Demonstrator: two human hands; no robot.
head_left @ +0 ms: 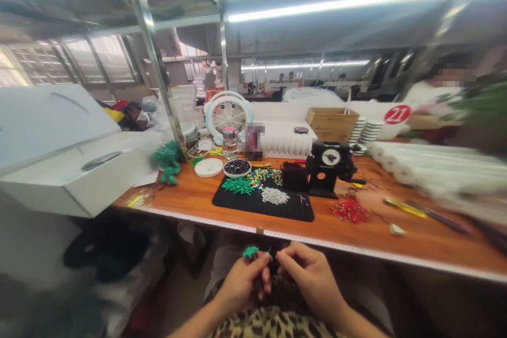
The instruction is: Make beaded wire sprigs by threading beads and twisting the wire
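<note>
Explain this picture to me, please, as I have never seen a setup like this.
There is no machine at work here: one camera, worn on a person's head, looks forward and down. Below the edge of the wooden table, the left hand holds a green bundle; the right hand is pinched beside it, perhaps on something too small to see. On the black mat lie green pieces, mixed coloured beads and silvery ones. A fan stands behind.

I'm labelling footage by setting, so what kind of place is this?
Probably a small-goods workshop or factory floor: beads sorted by colour on a black mat, a black hand-cranked-looking machine on the bench, and a red "21" sign like a station number.
</note>
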